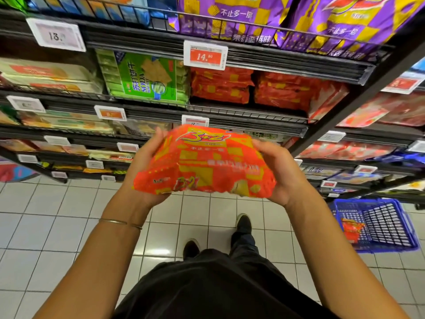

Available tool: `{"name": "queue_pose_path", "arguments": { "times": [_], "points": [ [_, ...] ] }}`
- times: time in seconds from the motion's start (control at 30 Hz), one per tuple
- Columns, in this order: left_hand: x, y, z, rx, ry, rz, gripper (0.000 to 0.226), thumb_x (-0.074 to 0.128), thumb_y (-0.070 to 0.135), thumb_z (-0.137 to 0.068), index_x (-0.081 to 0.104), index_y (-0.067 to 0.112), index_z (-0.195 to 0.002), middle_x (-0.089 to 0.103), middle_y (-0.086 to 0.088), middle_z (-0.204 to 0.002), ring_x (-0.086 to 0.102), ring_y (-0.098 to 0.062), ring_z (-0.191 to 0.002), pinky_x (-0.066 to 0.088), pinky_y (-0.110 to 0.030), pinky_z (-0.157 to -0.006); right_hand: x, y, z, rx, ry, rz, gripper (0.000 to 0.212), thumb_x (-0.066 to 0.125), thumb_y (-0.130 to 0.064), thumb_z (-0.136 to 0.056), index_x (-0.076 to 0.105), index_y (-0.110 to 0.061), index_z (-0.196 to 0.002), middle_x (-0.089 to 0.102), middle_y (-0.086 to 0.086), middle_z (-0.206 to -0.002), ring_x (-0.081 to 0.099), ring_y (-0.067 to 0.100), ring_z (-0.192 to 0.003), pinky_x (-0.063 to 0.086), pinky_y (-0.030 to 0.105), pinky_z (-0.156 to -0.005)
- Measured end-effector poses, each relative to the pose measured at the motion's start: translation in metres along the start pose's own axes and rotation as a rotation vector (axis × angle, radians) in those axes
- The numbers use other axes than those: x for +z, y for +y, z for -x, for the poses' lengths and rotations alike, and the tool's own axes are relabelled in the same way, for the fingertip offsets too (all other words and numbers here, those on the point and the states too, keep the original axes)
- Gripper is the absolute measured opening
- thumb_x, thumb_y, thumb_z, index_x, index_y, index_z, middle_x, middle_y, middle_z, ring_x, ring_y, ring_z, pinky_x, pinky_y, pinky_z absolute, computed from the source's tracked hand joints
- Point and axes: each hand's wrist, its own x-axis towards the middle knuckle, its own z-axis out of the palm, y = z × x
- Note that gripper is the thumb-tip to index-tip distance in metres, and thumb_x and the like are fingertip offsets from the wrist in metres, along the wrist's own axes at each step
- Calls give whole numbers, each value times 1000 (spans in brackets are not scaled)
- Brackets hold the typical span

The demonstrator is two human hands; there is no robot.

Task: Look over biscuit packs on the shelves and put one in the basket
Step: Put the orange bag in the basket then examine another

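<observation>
I hold a big orange-red biscuit pack (204, 162) with yellow squares and a "3+2" logo in front of me, at the height of the lower shelves. My left hand (147, 157) grips its left end and my right hand (279, 171) grips its right end. A blue plastic basket (377, 226) stands on the floor at the lower right, beside the shelf foot, with an orange-red pack (351, 229) lying inside it. More packs of the same orange-red kind (220, 85) lie on the shelf above my hands.
Black wire shelves (230, 111) fill the upper half, with price tags (205, 55) on their edges. A green soda biscuit pack (147, 77) sits left of the orange ones and purple packs (287, 17) sit above. White floor tiles (46, 238) and my black shoes (243, 224) lie below.
</observation>
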Motion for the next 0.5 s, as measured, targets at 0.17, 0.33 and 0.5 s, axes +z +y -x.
{"name": "queue_pose_path", "arguments": {
  "times": [0.17, 0.33, 0.5],
  "points": [
    [19, -1, -1, 75, -13, 130, 47, 45, 51, -106, 79, 20, -97, 77, -11, -106, 73, -32, -103, 63, -45, -80, 6, 19, -5, 100, -79, -23, 41, 64, -35, -95, 74, -12, -127, 70, 19, -132, 70, 37, -114, 56, 54, -101],
    [40, -36, -5, 71, -33, 8, 60, 74, 39, -70, 71, 12, -123, 71, -16, -126, 62, -37, -122, 43, -58, -115, 10, 38, -8, 27, -178, -141, 49, 65, -29, -96, 61, -9, -141, 73, 17, -124, 74, 34, -105, 61, 46, -84],
    [35, -49, -4, -211, -158, 192, 34, 80, 34, -63, 84, 11, -88, 79, -12, -97, 77, -28, -87, 63, -41, -83, 16, 31, -6, -124, -90, 378, 52, 71, -35, -87, 61, -29, -138, 75, -9, -121, 72, 6, -106, 57, 24, -87]
  ]
}}
